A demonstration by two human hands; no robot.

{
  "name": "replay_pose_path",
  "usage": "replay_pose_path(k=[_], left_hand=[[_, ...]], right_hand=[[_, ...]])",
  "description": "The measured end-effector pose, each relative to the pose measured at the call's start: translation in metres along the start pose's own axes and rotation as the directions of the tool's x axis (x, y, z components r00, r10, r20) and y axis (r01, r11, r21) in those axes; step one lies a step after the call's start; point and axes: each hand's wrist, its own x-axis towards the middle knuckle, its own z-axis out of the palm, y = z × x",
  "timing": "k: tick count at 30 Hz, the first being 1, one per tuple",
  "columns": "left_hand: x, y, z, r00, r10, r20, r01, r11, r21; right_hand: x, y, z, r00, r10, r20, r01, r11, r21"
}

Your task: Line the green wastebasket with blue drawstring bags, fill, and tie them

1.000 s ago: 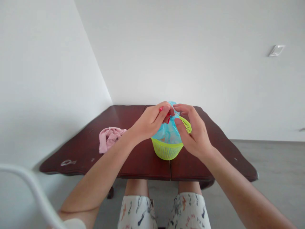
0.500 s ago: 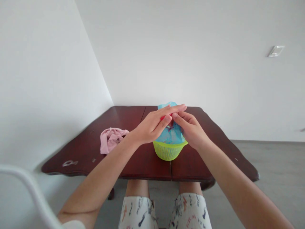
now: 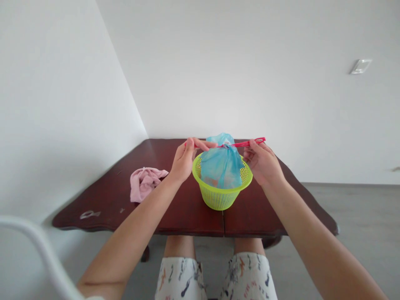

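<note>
As the left hand (image 3: 186, 160) and right hand (image 3: 261, 162) pinch opposite ends of a red drawstring (image 3: 240, 144), its long axis runs level across the neck of a blue plastic bag (image 3: 221, 164), upright in a green basket (image 3: 218, 198) on the surface (image 3: 190, 212); grip probably fingertips only.

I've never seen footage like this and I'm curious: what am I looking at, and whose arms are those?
There is no machine here. These are a person's own bare arms, filmed by a camera worn on their head that looks down, so you see roughly what they see. On a dark reddish-brown wooden table stands a lime-green plastic mesh basket holding a blue plastic bag. The left hand and right hand hold a red drawstring out to either side of the bag's gathered neck. A crumpled pink cloth lies to the left.
</note>
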Motion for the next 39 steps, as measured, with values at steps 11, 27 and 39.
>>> replay_pose_path(k=[11, 27, 39], left_hand=[[-0.053, 0.005, -0.016, 0.971, -0.012, 0.238, -0.05, 0.966, 0.253], [-0.05, 0.021, 0.023, 0.947, -0.176, 0.269, -0.151, 0.494, 0.856], [-0.053, 0.026, 0.02, 0.913, -0.219, 0.344, -0.057, 0.767, 0.639]], right_hand=[[0.004, 0.02, -0.017, 1.0, 0.025, -0.015, -0.029, 0.951, -0.308], [-0.096, -0.015, -0.029, 0.923, -0.214, 0.319, 0.325, 0.877, -0.354], [-0.109, -0.009, -0.058, 0.915, -0.205, 0.349, 0.34, 0.856, -0.39]])
